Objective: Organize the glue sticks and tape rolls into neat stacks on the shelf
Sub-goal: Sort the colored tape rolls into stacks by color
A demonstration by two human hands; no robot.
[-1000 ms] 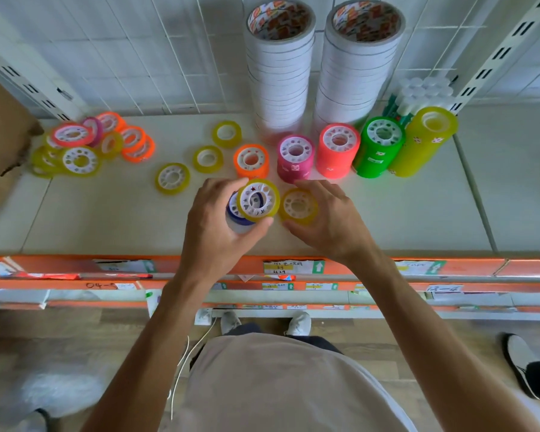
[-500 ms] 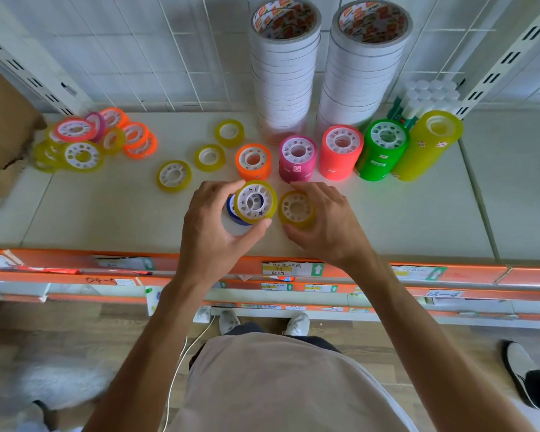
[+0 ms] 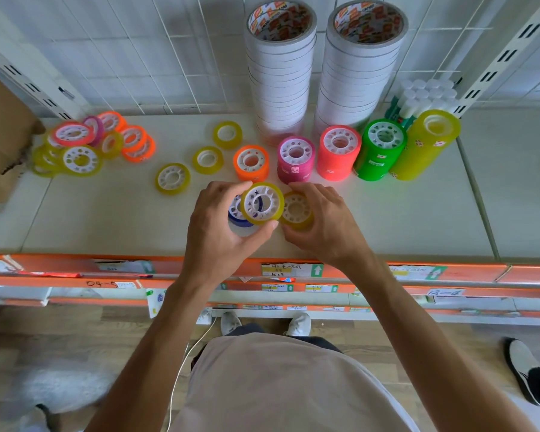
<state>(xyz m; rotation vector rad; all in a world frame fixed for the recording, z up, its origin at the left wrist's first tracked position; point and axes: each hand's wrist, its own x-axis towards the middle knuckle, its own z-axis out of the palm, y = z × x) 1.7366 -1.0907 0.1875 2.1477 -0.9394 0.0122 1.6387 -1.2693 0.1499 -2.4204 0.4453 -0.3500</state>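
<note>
Left hand (image 3: pixel 222 232) gripped a yellow tape roll (image 3: pixel 262 203) above a blue roll (image 3: pixel 237 213) near the shelf (image 3: pixel 106 219) front, while the right hand (image 3: pixel 323 226) curled around another yellow roll (image 3: pixel 296 210) just beside it.

Both forearms reach forward from the bottom of the view and converge at the centre. The left hand (image 3: pixel 219 227) has its fingers (image 3: pixel 228 188) curled over the top and its thumb underneath, gripping a yellow tape roll (image 3: pixel 262 203). The right hand (image 3: pixel 326 224) curls its fingers around a second yellow tape roll (image 3: pixel 296 210), thumb low.
</note>
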